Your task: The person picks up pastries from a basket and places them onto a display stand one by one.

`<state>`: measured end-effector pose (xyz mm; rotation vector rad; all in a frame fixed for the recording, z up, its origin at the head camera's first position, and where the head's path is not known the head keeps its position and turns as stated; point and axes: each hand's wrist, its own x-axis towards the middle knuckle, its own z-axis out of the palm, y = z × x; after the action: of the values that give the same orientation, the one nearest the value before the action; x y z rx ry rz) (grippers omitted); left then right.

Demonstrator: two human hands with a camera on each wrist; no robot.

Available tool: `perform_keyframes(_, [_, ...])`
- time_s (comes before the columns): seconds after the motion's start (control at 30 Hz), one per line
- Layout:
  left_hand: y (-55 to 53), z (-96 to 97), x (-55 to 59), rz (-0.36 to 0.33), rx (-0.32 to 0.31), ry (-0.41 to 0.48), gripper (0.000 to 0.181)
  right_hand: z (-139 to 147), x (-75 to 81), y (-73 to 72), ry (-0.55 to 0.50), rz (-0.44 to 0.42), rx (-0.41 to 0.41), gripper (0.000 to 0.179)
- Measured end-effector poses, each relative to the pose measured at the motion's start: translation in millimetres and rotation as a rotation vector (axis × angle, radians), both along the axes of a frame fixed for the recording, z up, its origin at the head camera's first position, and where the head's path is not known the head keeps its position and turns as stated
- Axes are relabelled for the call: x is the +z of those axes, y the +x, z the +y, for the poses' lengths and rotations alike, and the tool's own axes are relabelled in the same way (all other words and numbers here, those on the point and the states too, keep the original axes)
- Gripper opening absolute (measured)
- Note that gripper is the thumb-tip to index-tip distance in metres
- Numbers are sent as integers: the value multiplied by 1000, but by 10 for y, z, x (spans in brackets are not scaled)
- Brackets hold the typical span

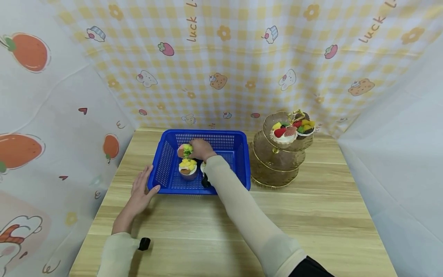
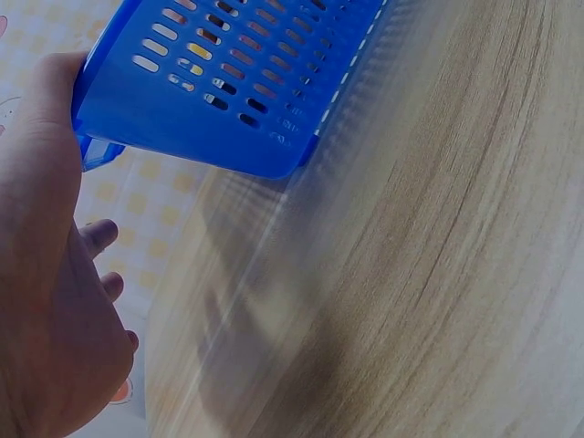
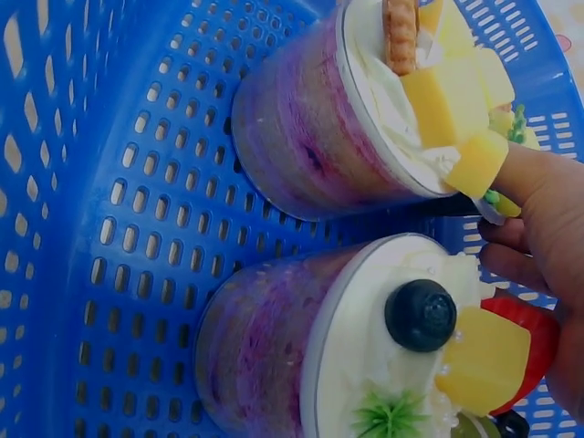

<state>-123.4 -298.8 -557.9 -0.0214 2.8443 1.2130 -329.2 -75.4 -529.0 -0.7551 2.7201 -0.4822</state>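
Observation:
A blue plastic basket [image 1: 245, 161] holds several dessert cups. My right hand [image 1: 202, 149] reaches into it and pinches the edge of a dessert with yellow and green topping [image 1: 185, 150] near the back left. The right wrist view shows those fingers [image 3: 516, 246] partly behind a cup topped with yellow cubes and a biscuit [image 3: 301, 128]. Closer to that camera stands a purple-layered cup with cream, a blueberry and a strawberry [image 3: 265, 338]. My left hand [image 1: 140, 191] rests at the basket's front left corner, thumb on the rim, the other fingers extended along the outside.
Right of the basket stands a three-tier stand [image 1: 277, 163] with gold rims. Two fruit-topped desserts, a white one [image 1: 283, 135] and a dark one [image 1: 304, 129], sit on its top tier. A patterned curtain [image 1: 235, 61] hangs behind the wooden table [image 1: 311, 219].

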Motion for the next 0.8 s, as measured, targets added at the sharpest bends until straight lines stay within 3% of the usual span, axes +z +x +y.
perform_keyframes(0.27, [-5,3,-6,7,-2,11,79,67,-45,-38,-43,-1,-17,48])
perform_keyframes(0.4, [-14,-2,-19,18,-3,11,79,95,-45,-79,-85,-20,-32,58])
perform_keyframes(0.6, [-24,-2,-7,14,-8,1,78,141,67,-102,-223,-104,-82,74])
perform_keyframes(0.8, [-21,0,19,-2,-9,-1,78,196,224,-86,-413,-159,-113,70])
